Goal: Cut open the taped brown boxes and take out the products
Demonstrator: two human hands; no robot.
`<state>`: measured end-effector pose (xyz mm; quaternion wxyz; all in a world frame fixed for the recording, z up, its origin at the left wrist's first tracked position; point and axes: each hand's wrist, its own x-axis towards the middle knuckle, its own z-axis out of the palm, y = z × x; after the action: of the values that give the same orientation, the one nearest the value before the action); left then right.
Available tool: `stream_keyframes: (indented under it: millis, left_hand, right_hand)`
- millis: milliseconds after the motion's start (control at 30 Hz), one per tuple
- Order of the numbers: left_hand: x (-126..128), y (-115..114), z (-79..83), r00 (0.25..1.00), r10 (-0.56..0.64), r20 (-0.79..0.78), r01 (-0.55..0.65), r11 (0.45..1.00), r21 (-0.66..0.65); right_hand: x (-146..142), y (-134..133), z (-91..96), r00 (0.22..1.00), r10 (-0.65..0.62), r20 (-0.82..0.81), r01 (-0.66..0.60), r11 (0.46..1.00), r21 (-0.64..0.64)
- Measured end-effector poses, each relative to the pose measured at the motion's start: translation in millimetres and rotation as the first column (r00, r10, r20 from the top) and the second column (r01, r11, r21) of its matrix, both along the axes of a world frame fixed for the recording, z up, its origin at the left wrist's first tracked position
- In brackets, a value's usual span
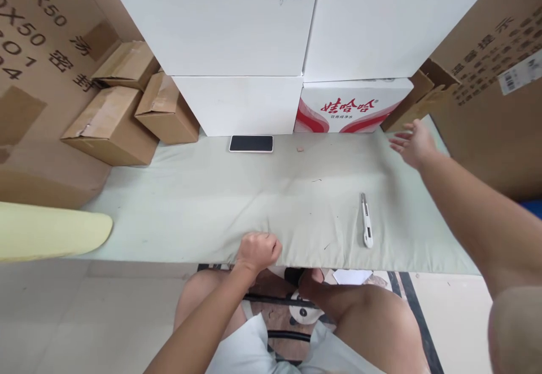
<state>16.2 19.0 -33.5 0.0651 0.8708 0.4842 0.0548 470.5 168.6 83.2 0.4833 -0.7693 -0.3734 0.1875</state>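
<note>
Cloth (254, 205) edge in left hand (257, 251) (fisted)

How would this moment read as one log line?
left hand: fist on cloth edge | right hand: open, near cardboard box | knife: lying on cloth, untouched

Red 娃哈哈 marks the white carton (383, 93); the big cardboard box (42, 75) at left reads 40X50.
</note>
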Motion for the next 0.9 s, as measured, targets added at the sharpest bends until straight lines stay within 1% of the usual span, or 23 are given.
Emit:
stream_keyframes:
  millis: [67,133,167,200,267,300,367,433,500,533,567,600,633,667,700,733,767,800,833,867,900]
  left_hand:
    - [1.6,0.4,2.6,1.0,0.016,-0.007,-0.016,0.999,-0.037]
    - [2.6,-0.2,5.4,1.0,0.026,-0.008,-0.027,0.998,-0.049]
    - [3.0,-0.8,7.2,0.999,0.032,-0.008,-0.032,0.998,-0.05]
    - [3.6,-1.6,9.3,0.999,0.038,-0.006,-0.039,0.998,-0.052]
    - [6.2,-3.1,14.7,0.999,0.051,0.003,-0.051,0.997,-0.054]
    - [8.3,-3.6,17.9,0.998,0.057,0.013,-0.056,0.997,-0.055]
    - [13.1,-4.8,24.8,0.997,0.072,0.04,-0.069,0.996,-0.056]
    - [14.4,-9.4,32.1,0.992,0.096,0.078,-0.092,0.994,-0.056]
    - [5.0,-24.6,40.8,0.983,0.134,0.124,-0.129,0.99,-0.047]
    - [-5.6,-38.6,45.7,0.977,0.155,0.146,-0.151,0.988,-0.037]
    - [-20.5,-57.8,50.6,0.97,0.175,0.167,-0.174,0.984,-0.021]
    - [-39.2,-82.2,54.9,0.958,0.206,0.198,-0.209,0.978,-0.003]
    - [-60.9,-111.4,58.0,0.946,0.238,0.218,-0.247,0.969,0.015]
    - [-84.3,-144.4,59.1,0.919,0.297,0.259,-0.316,0.948,0.035]
    - [-107.5,-180.0,58.1,0.815,0.433,0.386,-0.476,0.879,0.019]
    - [-128.9,-216.4,55.0,0.683,0.588,0.434,-0.631,0.774,-0.054]
    - [-147.2,-252.0,50.4,0.558,0.724,0.407,-0.737,0.657,-0.159]
    - [-161.2,-285.4,45.1,0.482,0.814,0.324,-0.773,0.569,-0.281]
    - [-170.7,-315.3,39.7,0.46,0.851,0.255,-0.766,0.525,-0.37]
    - [-176.0,-340.7,35.1,0.51,0.834,0.211,-0.709,0.546,-0.446]
    - [-178.1,-361.2,31.7,0.579,0.794,0.185,-0.641,0.583,-0.5]
  right_hand:
    - [-26.8,-47.0,-20.6,0.995,0.059,-0.08,-0.06,0.998,-0.017]
    - [-55.6,-109.2,-40.7,0.988,0.106,-0.113,-0.11,0.993,-0.031]
    - [-68.9,-141.2,-49.2,0.988,0.13,-0.082,-0.133,0.99,-0.034]
    - [-80.3,-171.1,-56.1,0.991,0.135,0.025,-0.133,0.99,-0.044]
    - [-95.8,-217.7,-65.1,0.978,0.073,0.196,-0.058,0.995,-0.084]
    - [-99.6,-232.9,-67.7,0.967,0.032,0.254,-0.005,0.994,-0.106]
    - [-100.9,-248.2,-72.0,0.957,-0.028,0.289,0.078,0.984,-0.161]
    - [-97.6,-250.3,-77.3,0.954,-0.03,0.297,0.099,0.97,-0.22]
    - [-94.3,-247.9,-83.4,0.952,-0.017,0.306,0.104,0.957,-0.271]
    - [-93.4,-246.8,-86.0,0.952,-0.013,0.305,0.105,0.952,-0.288]
    - [-93.0,-246.2,-87.9,0.952,-0.012,0.305,0.108,0.948,-0.3]
    - [-93.1,-246.1,-89.1,0.951,-0.014,0.308,0.114,0.944,-0.31]
    - [-93.4,-246.3,-89.5,0.949,-0.016,0.314,0.121,0.941,-0.318]
    - [-93.7,-246.8,-89.4,0.946,-0.015,0.324,0.126,0.938,-0.324]
    - [-94.1,-247.4,-88.9,0.942,-0.014,0.334,0.13,0.936,-0.328]
    - [-94.3,-248.1,-88.3,0.939,-0.01,0.344,0.131,0.935,-0.33]
    - [-94.4,-248.8,-87.7,0.936,-0.008,0.351,0.131,0.935,-0.328]
    - [-94.4,-249.5,-87.0,0.936,-0.008,0.353,0.129,0.938,-0.322]
    - [-94.3,-250.1,-86.4,0.936,-0.009,0.352,0.127,0.94,-0.316]
    - [-94.2,-250.8,-85.6,0.937,-0.008,0.349,0.124,0.942,-0.31]
    - [-94.2,-251.4,-84.8,0.939,-0.007,0.345,0.12,0.944,-0.307]
